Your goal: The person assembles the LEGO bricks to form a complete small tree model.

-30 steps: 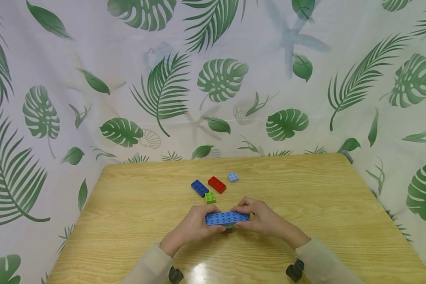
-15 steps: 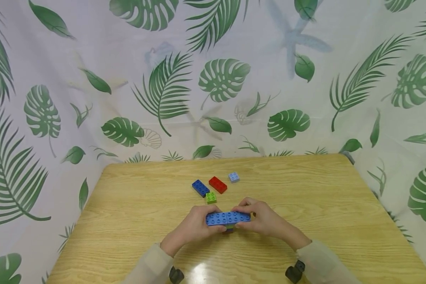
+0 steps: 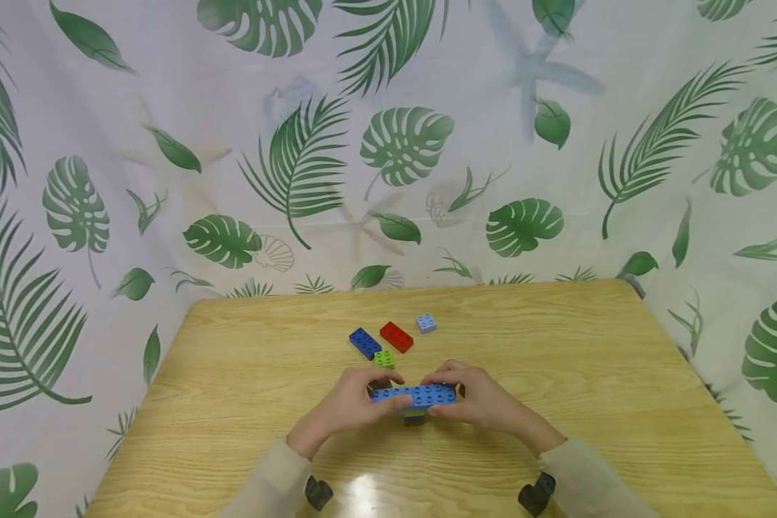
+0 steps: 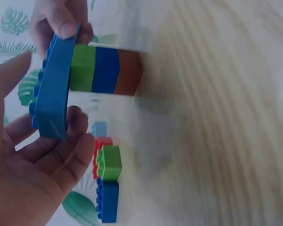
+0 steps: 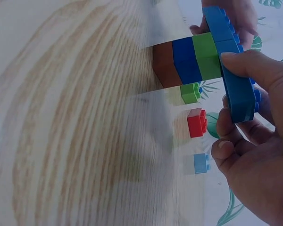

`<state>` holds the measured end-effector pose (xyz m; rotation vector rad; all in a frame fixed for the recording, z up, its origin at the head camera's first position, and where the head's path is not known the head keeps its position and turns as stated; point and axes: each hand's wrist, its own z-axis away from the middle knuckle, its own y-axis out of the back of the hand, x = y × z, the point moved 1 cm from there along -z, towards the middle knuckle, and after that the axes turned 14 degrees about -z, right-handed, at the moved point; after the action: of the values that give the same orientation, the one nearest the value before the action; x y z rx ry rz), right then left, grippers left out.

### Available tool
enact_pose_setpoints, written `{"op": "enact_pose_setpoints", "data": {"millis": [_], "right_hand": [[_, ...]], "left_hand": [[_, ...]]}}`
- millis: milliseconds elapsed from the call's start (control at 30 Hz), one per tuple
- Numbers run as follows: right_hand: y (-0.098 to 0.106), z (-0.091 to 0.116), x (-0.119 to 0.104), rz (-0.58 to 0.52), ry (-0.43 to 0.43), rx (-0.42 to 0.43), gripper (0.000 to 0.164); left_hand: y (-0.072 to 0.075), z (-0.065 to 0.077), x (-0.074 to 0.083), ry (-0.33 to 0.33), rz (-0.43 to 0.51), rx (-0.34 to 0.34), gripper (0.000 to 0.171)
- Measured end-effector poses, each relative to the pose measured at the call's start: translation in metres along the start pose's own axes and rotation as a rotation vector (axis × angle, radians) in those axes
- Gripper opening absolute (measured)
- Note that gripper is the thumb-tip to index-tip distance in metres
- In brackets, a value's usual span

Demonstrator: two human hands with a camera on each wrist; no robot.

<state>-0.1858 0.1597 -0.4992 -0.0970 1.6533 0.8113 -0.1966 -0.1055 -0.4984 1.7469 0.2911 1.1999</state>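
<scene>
Blue bricks [image 3: 422,395], two end to end, topped a short brick stack [image 4: 106,69] standing well in from the worktop [image 3: 265,352]'s far edge. The right hand [image 3: 482,397] pinched one between thumb and fingers; the left hand [image 3: 350,401]'s thumb and fingers stood apart around the other. An uneven push, I thought, might tip that narrow column.

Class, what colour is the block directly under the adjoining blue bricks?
The block is green, clearest in the right wrist view.

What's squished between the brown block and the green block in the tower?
A dark blue block sits between the brown block and the green block; both wrist views show it.
</scene>
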Motion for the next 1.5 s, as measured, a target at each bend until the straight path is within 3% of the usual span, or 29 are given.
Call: {"op": "enact_pose_setpoints", "data": {"millis": [200,300,400,833,1033,1500], "right_hand": [[0.0,-0.001,-0.001,0.004,-0.01,-0.006,0.039],[0.001,-0.001,-0.002,0.01,-0.031,-0.007,0.039],[0.001,-0.002,-0.002,0.014,-0.043,-0.011,0.038],[0.001,-0.001,-0.001,0.011,-0.062,-0.016,0.037],[0.0,-0.001,-0.001,0.007,-0.05,-0.014,0.036],[0.001,0.0,-0.002,-0.015,-0.05,-0.015,0.036]], "left_hand": [[0.018,-0.007,-0.026,0.088,0.07,0.145,0.039],[0.025,-0.012,-0.042,0.155,0.037,0.223,0.039],[0.029,-0.016,-0.055,0.212,0.0,0.254,0.045],[0.017,-0.036,-0.082,0.316,-0.036,0.184,0.069],[0.015,-0.038,-0.089,0.298,-0.063,0.166,0.072],[0.016,-0.036,-0.09,0.284,-0.062,0.131,0.034]]}}
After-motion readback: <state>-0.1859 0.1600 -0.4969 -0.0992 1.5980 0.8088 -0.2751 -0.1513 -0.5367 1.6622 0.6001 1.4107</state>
